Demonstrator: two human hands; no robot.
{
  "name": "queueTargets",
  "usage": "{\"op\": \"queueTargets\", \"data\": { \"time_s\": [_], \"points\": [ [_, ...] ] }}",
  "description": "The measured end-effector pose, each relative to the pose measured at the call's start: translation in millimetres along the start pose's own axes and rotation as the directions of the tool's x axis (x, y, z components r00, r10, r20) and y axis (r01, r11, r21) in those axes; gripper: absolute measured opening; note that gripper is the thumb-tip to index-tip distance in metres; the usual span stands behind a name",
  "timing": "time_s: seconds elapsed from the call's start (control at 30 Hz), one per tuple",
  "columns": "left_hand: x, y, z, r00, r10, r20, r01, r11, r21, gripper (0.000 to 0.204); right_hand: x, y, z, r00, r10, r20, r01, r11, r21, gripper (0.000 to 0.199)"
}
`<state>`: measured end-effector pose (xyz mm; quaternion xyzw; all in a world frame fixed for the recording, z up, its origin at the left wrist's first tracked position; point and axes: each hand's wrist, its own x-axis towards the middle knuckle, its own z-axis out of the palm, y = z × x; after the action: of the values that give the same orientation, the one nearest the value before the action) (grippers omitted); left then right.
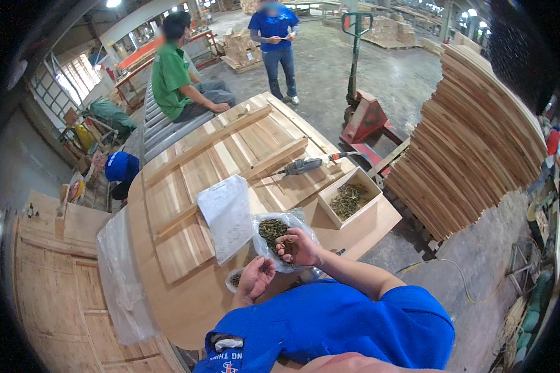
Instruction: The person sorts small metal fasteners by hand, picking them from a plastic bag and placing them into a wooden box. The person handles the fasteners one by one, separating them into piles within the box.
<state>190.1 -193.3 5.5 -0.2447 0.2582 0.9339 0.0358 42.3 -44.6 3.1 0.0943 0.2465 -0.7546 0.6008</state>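
My right hand (300, 247) is cupped around a small heap of brownish screws (289, 247), at the edge of an open clear plastic bag (305, 231). Dark, greenish screws (271, 230) fill that bag. Just left and nearer, my left hand (256, 278) has its fingers curled together; a dark bit shows at the fingertips, too small to make out. Beside it sits a small bag (233, 280) with more small pieces, partly hidden by the hand. A white paper sheet (226, 214) lies left of the larger bag, over a slatted wooden panel (190, 245).
An open wooden box (339, 217) of yellowish screws stands right of the bag, near a power screwdriver (303, 165). Stacked boards (473, 137) and a red pallet jack (366, 118) stand right. A person in green (171, 81) sits beyond the panel; another in blue (274, 28) stands farther off.
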Motion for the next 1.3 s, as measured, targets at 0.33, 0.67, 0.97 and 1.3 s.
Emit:
{"op": "queueTargets", "data": {
  "time_s": [0.33, 0.67, 0.97, 1.3],
  "points": [
    [-10.0, -20.3, 21.3, 0.998, 0.060, 0.011, -0.060, 0.998, 0.021, 0.009, 4.5, -4.3, -10.6, 0.992, 0.079, 0.100, -0.063, 0.986, -0.154, 0.024],
    [-6.1, -13.0, 19.7, 1.000, 0.017, -0.026, -0.016, 1.000, 0.023, 0.017, 3.6, -7.3, -10.7, 0.994, 0.078, 0.082, -0.075, 0.997, -0.034, 0.019],
    [7.8, -3.2, 24.1, 0.985, -0.060, 0.161, 0.082, 0.988, -0.133, 0.019, 2.6, -6.9, 1.7, 0.941, 0.042, 0.336, -0.028, 0.998, -0.048, 0.019],
    [30.6, -27.8, 63.8, 0.998, -0.023, 0.057, 0.025, 0.999, -0.037, 0.014, -36.5, -53.2, -13.3, 0.956, -0.128, 0.264, 0.151, 0.986, -0.071, 0.008]
  ]
}}
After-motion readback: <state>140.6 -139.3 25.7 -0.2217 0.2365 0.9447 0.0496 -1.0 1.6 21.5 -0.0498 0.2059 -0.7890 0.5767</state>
